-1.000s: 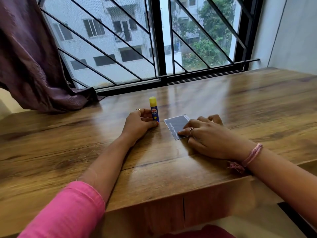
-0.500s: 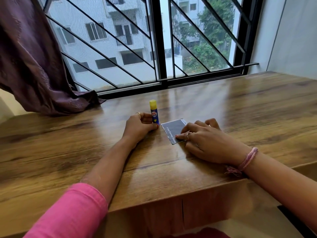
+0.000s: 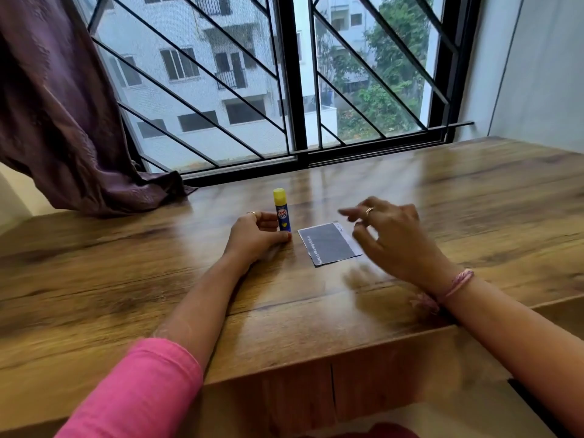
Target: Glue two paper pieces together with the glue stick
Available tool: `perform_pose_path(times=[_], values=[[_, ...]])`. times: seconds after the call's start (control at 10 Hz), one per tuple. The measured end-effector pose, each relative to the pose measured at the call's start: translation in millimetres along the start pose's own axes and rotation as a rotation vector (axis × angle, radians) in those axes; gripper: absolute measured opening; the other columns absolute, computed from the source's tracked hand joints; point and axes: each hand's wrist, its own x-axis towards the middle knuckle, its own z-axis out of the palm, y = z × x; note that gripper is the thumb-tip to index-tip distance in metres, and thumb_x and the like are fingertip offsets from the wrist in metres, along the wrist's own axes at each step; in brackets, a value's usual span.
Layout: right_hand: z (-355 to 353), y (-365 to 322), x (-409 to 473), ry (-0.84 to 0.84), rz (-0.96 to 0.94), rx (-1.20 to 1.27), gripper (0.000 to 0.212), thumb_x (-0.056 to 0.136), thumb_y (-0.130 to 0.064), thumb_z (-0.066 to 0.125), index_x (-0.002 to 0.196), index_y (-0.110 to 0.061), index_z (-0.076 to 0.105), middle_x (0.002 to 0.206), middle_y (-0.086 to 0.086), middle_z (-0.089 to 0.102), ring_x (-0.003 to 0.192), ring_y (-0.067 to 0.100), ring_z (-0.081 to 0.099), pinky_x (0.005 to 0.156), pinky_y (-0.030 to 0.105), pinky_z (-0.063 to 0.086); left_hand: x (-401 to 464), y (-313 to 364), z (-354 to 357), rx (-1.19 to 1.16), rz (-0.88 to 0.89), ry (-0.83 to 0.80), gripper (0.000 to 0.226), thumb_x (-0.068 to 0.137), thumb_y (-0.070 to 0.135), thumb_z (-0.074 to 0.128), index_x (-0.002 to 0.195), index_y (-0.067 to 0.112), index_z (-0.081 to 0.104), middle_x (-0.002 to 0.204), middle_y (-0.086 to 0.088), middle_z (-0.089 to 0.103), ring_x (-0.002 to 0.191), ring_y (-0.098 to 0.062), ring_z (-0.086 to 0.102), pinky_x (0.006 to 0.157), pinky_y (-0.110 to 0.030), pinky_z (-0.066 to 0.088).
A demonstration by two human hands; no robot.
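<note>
The glue stick (image 3: 281,212) stands upright on the wooden counter (image 3: 474,197), capped, gripped at its base by the left hand (image 3: 256,237). Just beside it lies the dark paper piece (image 3: 328,243). The right hand (image 3: 390,230) hovers above the paper, fingers loosely spread, holding nothing.
</note>
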Motion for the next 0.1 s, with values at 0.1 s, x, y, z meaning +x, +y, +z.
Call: perform_pose_path(times=[0.1], values=[[-8.5,10.7,6.1,0.138,0.218,0.192,0.038,0.083,-0.025,0.039,0.108,-0.022,0.067,0.099,-0.005,0.065,0.083,0.016,0.062,0.091,0.05,0.044,-1.5,2.0,-5.6,-0.007,-0.036,-0.028,0.056,0.067,0.005,0.083,0.118,0.01,0.059,0.114,-0.008,0.064,0.104,-0.019,0.062,0.088,-0.029,0.052]])
